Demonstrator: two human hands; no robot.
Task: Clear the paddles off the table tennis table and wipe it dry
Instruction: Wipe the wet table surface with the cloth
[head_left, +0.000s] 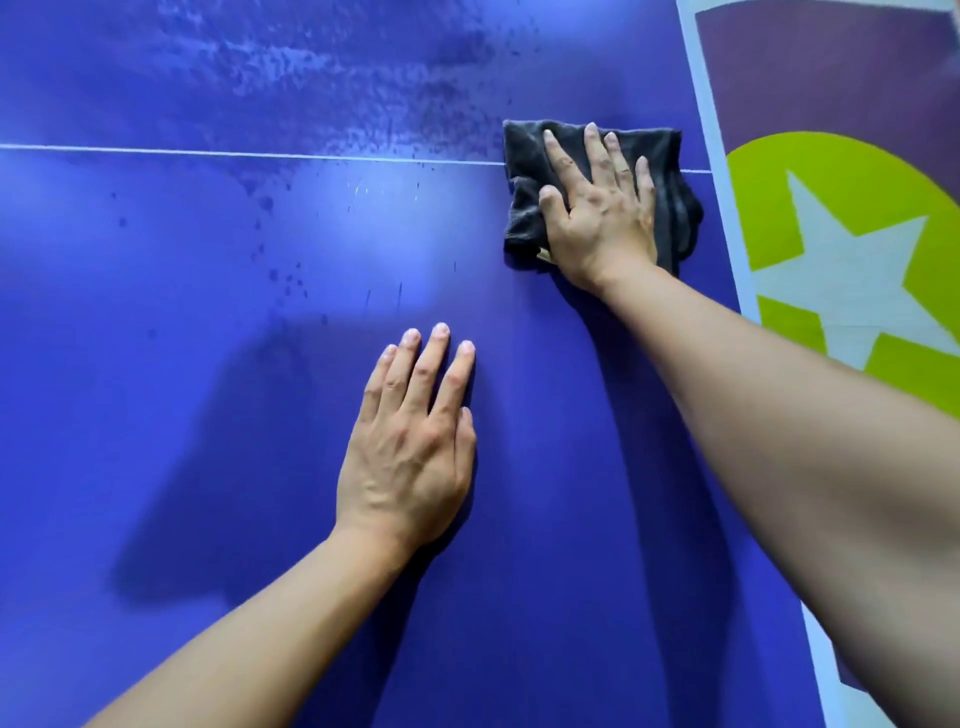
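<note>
Blue table (156, 415), water droplets (363, 78), white line (208, 150), dark cloth (670, 171) near right edge.

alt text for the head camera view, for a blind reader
A person's right hand presses a dark grey cloth flat on a blue table tennis table near its right edge; the left hand rests flat on the table. Water spots lie beyond the white line.

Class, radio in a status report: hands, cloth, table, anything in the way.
Right hand pressing dark cloth near table edge. Left hand flat on table. Wet patches beyond white line. No paddles visible.
</note>
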